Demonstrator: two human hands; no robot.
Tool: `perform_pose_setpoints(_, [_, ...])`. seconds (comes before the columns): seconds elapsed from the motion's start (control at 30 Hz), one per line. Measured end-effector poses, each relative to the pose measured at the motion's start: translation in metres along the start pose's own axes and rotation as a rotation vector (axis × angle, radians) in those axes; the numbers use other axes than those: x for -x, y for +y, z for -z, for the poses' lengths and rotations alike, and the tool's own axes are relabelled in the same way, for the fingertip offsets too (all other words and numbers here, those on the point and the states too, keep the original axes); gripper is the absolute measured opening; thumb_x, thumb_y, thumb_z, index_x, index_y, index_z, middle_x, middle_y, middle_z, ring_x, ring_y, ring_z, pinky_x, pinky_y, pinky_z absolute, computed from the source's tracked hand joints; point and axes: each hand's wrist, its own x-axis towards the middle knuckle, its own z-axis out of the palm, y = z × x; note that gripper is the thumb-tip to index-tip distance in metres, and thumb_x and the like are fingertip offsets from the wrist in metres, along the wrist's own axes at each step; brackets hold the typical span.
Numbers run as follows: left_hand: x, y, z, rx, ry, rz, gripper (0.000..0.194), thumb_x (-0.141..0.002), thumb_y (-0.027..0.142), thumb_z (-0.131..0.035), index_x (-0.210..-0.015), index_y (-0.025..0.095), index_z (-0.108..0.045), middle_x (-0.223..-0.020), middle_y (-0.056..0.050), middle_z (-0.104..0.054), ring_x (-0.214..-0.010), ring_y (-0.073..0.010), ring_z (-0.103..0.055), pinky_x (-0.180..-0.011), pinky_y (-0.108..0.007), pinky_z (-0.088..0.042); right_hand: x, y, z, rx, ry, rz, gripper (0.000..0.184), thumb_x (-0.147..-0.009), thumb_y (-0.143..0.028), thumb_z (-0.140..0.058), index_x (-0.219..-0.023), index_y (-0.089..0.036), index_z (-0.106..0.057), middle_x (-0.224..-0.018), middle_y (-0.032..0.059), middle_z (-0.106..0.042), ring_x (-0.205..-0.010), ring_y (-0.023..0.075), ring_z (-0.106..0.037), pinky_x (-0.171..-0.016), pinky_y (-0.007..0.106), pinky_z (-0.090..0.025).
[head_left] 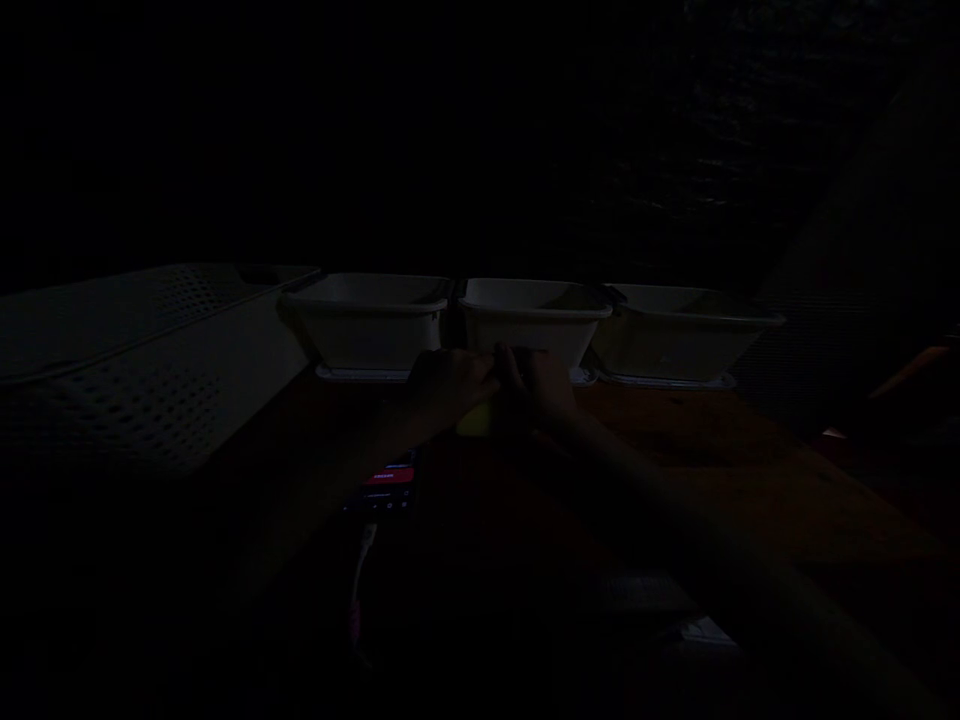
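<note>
The scene is very dark. My left hand (454,385) and my right hand (541,385) meet above the table, fingers curled and almost touching. Just beneath them shows a small yellow-green thing (474,420), mostly hidden by the hands; its kind is too dark to make out. Whatever lies between the fingertips is not visible. Directly behind the hands stands the middle white plastic tub (525,325). A lit phone (388,485) lies beside my left forearm, with a pale cable (365,550) running from its near end.
Two more white tubs, a left one (375,335) and a right one (675,345), flank the middle tub in a row. At far left is a large perforated plastic basket (142,375). The wooden table (675,430) extends right. A pale scrap (706,631) lies near my right forearm.
</note>
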Motion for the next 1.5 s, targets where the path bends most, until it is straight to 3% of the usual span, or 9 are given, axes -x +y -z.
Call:
perform_pose_setpoints(0.23, [0.006, 0.009, 0.008, 0.059, 0.093, 0.016, 0.036, -0.090, 0.037, -0.031, -0.088, 0.018, -0.062, -0.084, -0.005, -0.067, -0.073, -0.0192, -0.063, -0.056, -0.026, -0.037, -0.001, 0.004, 0.000, -0.052, -0.017, -0.025, 0.059, -0.092, -0.048, -0.024, -0.067, -0.014, -0.065, -0.059, 0.0079, -0.059, -0.051, 0.0116, -0.051, -0.049, 0.026, -0.024])
perform_pose_setpoints(0.4, [0.007, 0.011, 0.011, 0.072, 0.113, 0.093, 0.040, -0.092, 0.045, -0.028, -0.107, 0.019, -0.054, -0.084, -0.006, -0.067, -0.073, -0.0201, -0.064, -0.056, -0.025, -0.037, -0.009, 0.022, -0.003, -0.307, 0.191, -0.113, 0.060, -0.091, -0.052, -0.021, -0.058, -0.015, -0.055, -0.055, 0.0054, -0.054, -0.048, 0.0102, -0.045, -0.049, 0.026, -0.027])
perform_pose_setpoints(0.6, [0.005, 0.007, 0.004, -0.010, 0.008, 0.131, 0.053, -0.092, 0.054, -0.019, -0.125, 0.021, -0.042, -0.083, -0.009, -0.067, -0.075, -0.0235, -0.065, -0.060, -0.028, -0.040, -0.014, 0.036, -0.009, -0.484, 0.331, -0.190, 0.063, -0.087, -0.062, -0.016, -0.056, -0.016, -0.047, -0.051, 0.0027, -0.047, -0.049, 0.0110, -0.046, -0.046, 0.025, -0.026])
perform_pose_setpoints(0.77, [0.000, 0.004, 0.008, -0.051, -0.021, 0.153, 0.052, -0.090, 0.056, -0.023, -0.126, 0.023, -0.042, -0.084, -0.008, -0.067, -0.076, -0.0235, -0.065, -0.061, -0.027, -0.041, -0.009, 0.024, -0.004, -0.405, 0.320, -0.061, 0.058, -0.088, -0.058, -0.019, -0.070, -0.016, -0.054, -0.065, 0.0051, -0.056, -0.062, 0.0146, -0.053, -0.055, 0.025, -0.033])
perform_pose_setpoints(0.93, [-0.001, 0.002, 0.012, -0.057, -0.057, 0.124, 0.040, -0.092, 0.044, -0.033, -0.127, 0.027, -0.043, -0.092, -0.006, -0.068, -0.080, -0.0214, -0.065, -0.064, -0.027, -0.042, -0.005, 0.015, 0.002, -0.290, 0.253, 0.130, 0.041, -0.089, -0.049, -0.031, -0.085, -0.016, -0.055, -0.079, 0.0059, -0.059, -0.068, 0.0145, -0.054, -0.062, 0.025, -0.036])
perform_pose_setpoints(1.07, [-0.001, 0.002, 0.009, -0.069, -0.033, 0.090, 0.036, -0.092, 0.045, -0.034, -0.122, 0.030, -0.048, -0.090, -0.005, -0.069, -0.080, -0.0220, -0.065, -0.064, -0.028, -0.043, -0.006, 0.017, 0.000, -0.283, 0.174, 0.112, 0.038, -0.090, -0.046, -0.031, -0.080, -0.016, -0.053, -0.071, 0.0036, -0.056, -0.063, 0.0122, -0.050, -0.058, 0.023, -0.034])
perform_pose_setpoints(1.27, [0.002, 0.006, 0.009, -0.087, 0.008, 0.086, 0.045, -0.090, 0.054, -0.028, -0.122, 0.028, -0.048, -0.088, -0.007, -0.069, -0.078, -0.0238, -0.065, -0.063, -0.029, -0.041, -0.008, 0.020, -0.006, -0.278, 0.162, 0.072, 0.035, -0.088, -0.047, -0.036, -0.079, -0.017, -0.050, -0.071, 0.0029, -0.055, -0.062, 0.0124, -0.049, -0.057, 0.023, -0.033])
perform_pose_setpoints(1.5, [0.004, 0.006, 0.009, -0.036, -0.058, 0.125, 0.052, -0.091, 0.055, -0.021, -0.126, 0.021, -0.041, -0.087, -0.008, -0.067, -0.080, -0.0231, -0.065, -0.063, -0.028, -0.040, -0.013, 0.030, -0.013, -0.239, 0.185, 0.004, 0.033, -0.089, -0.047, -0.035, -0.081, -0.018, -0.050, -0.071, 0.0031, -0.055, -0.064, 0.0137, -0.051, -0.058, 0.024, -0.034])
